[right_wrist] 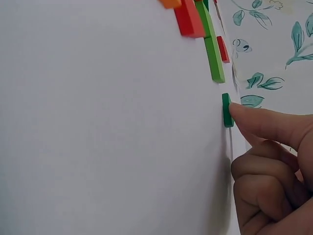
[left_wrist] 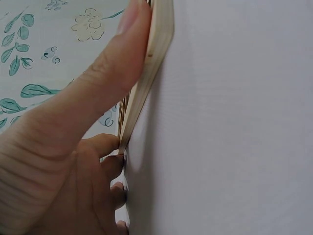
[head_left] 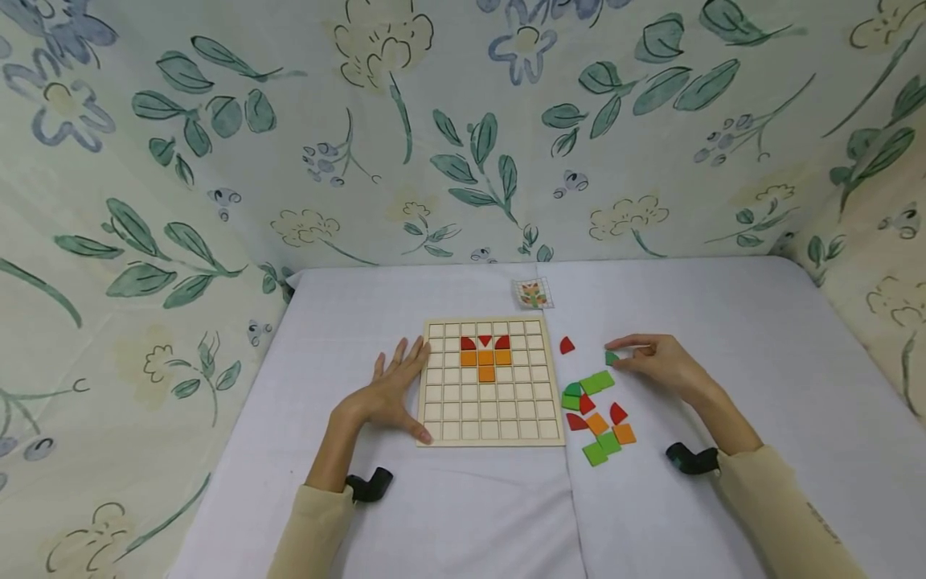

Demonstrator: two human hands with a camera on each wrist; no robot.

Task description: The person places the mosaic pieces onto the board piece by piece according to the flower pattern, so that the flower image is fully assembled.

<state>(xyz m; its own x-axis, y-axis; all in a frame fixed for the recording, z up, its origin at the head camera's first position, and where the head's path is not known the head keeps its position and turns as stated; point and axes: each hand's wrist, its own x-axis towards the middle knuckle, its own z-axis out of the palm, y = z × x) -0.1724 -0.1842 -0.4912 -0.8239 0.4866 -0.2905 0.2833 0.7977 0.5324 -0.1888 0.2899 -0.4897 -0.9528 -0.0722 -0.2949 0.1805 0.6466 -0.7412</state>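
Observation:
A square wooden grid board (head_left: 452, 410) lies on the table. In its upper middle cells sit several orange square tiles (head_left: 486, 374), with three red tiles (head_left: 485, 341) in a row above them. My left hand (head_left: 391, 394) rests with spread fingers along the board's left edge, the thumb near the bottom corner; the left wrist view shows the thumb (left_wrist: 110, 63) against the wooden rim. To the right of the board, my right hand (head_left: 669, 366) pinches a dark green quarter-circle tile (right_wrist: 227, 110) between thumb and index finger, at the table surface.
Loose red, orange and green tiles (head_left: 608, 442) lie scattered right of the board, a lone red one (head_left: 567, 345) above them. A small card with a coloured pattern (head_left: 532, 293) lies behind the board. Floral cloth (head_left: 477, 201) hangs behind the white-covered table (head_left: 477, 515).

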